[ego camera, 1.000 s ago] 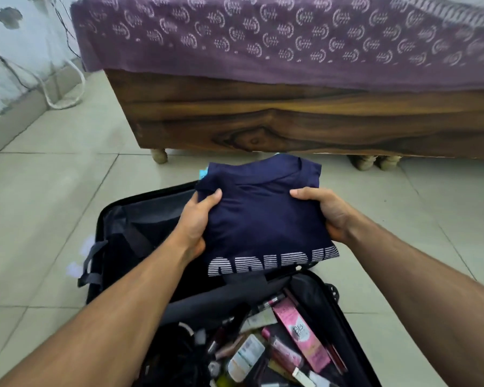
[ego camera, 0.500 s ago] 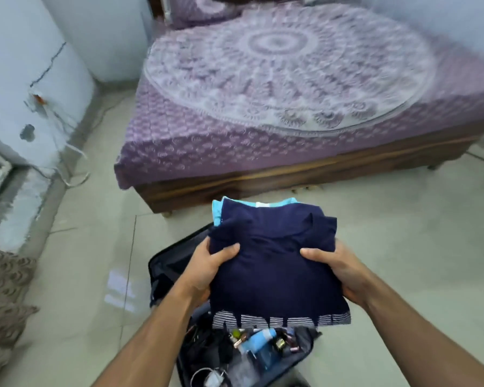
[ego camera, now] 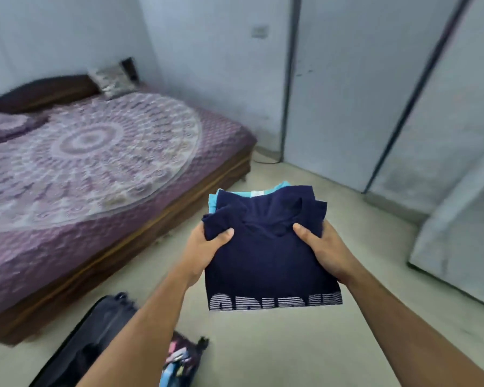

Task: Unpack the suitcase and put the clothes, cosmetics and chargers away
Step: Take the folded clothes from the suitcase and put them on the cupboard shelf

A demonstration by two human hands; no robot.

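Observation:
A stack of folded clothes [ego camera: 266, 255] hangs in the air in front of me: a navy shirt with white striped lettering on top and a light blue garment [ego camera: 221, 199] peeking out beneath it. My left hand [ego camera: 204, 247] grips the stack's left edge with the thumb on top. On the opposite edge, my right hand [ego camera: 323, 247] holds it the same way. The open black suitcase [ego camera: 95, 344] lies on the floor at the lower left, partly behind my left forearm, with cosmetics [ego camera: 179, 358] showing in its near half.
A low wooden bed [ego camera: 95, 174] with a purple patterned cover fills the left side. Tall grey wardrobe doors [ego camera: 375, 107] stand ahead and to the right, one [ego camera: 458, 219] swung open at the far right. Pale tiled floor [ego camera: 263, 344] lies between them.
I have risen and turned right with the stack of clothes in both hands. The suitcase has dropped to the lower left of the view, and the wardrobe doors have come into sight.

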